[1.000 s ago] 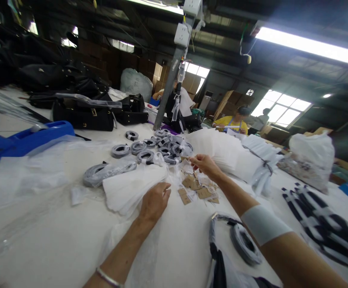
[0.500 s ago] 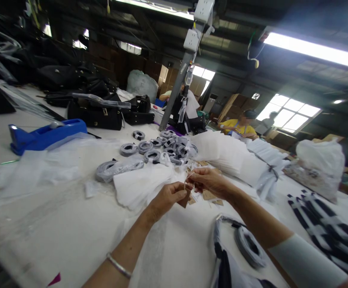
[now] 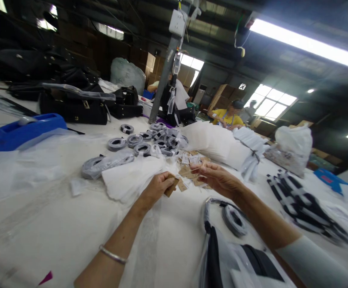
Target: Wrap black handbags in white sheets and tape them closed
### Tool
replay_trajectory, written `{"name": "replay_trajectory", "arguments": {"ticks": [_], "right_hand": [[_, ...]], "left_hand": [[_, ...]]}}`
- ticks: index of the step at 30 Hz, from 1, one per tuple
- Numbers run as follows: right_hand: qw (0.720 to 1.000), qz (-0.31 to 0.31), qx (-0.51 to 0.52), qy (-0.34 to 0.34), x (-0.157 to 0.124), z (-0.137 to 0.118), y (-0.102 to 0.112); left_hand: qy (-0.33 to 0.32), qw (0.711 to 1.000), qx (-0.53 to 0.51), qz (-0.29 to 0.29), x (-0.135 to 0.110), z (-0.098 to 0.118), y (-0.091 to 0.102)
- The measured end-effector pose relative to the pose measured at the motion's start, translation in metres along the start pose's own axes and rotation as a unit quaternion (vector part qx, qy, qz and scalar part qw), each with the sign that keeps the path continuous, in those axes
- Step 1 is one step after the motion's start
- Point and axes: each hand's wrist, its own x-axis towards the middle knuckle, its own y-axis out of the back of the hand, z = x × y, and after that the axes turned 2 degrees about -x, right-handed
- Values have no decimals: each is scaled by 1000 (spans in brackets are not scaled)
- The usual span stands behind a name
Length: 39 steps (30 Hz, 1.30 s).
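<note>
My left hand (image 3: 154, 191) pinches a brown cardboard hang tag (image 3: 171, 187) between thumb and fingers, above the white table. A thin pale string (image 3: 186, 173) stretches from the tag towards my right hand (image 3: 220, 179), whose fingertips are closed on its other end. Beyond and beneath the hands lies a loose heap of brown tags (image 3: 198, 182) with small white labels. In front of me, at the lower right, is a black bag (image 3: 217, 258) partly covered in pale wrapping. A plastic-wrapped coiled strap (image 3: 234, 221) rests by its handle.
Several wrapped strap coils (image 3: 142, 149) lie past a fan of white sheets (image 3: 126, 178). Stacked white sheets (image 3: 210, 138) stand behind the tags. At left are a blue tape dispenser (image 3: 24, 130) and black handbags (image 3: 72, 108). Black straps (image 3: 300, 204) lie right. A person in yellow (image 3: 228, 118) sits beyond.
My hands have moved apart from close together; the string is now drawn out between them. The tag shows more clearly in my left hand. The whole view has shifted to the right.
</note>
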Motion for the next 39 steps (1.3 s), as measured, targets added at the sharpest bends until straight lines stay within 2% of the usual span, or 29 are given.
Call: {"name": "replay_trajectory", "arguments": {"ticks": [6, 9, 12, 15, 17, 19, 22, 26, 29, 34, 39], "right_hand": [[994, 1, 82, 71, -28, 12, -15], [987, 50, 116, 95, -43, 14, -15], [979, 125, 103, 127, -67, 5, 1], [976, 176, -34, 121, -98, -8, 30], [958, 193, -188, 99, -117, -13, 50], [923, 193, -325, 73, -129, -10, 66], [888, 155, -434, -3, -128, 9, 78], [881, 66, -446, -144, -103, 49, 78], [891, 3, -411, -192, -78, 73, 78], [911, -91, -330, -230, -45, 96, 75], [948, -120, -174, -238, -33, 114, 64]], "left_hand": [[4, 994, 16, -113, -11, 4, -20], [5, 988, 34, -149, -18, 2, -27], [2, 982, 102, -161, -23, -3, -28], [-21, 958, 246, -147, -24, -12, -32], [-51, 915, 375, -139, -24, -21, -41], [-68, 869, 469, -141, -24, -34, -56], [-64, 838, 525, -136, -25, -53, -83], [-50, 818, 567, -84, -25, -67, -107], [-45, 813, 579, -45, -22, -71, -115], [-51, 821, 569, -10, -15, -76, -119], [-56, 837, 544, -11, -10, -74, -115]]}}
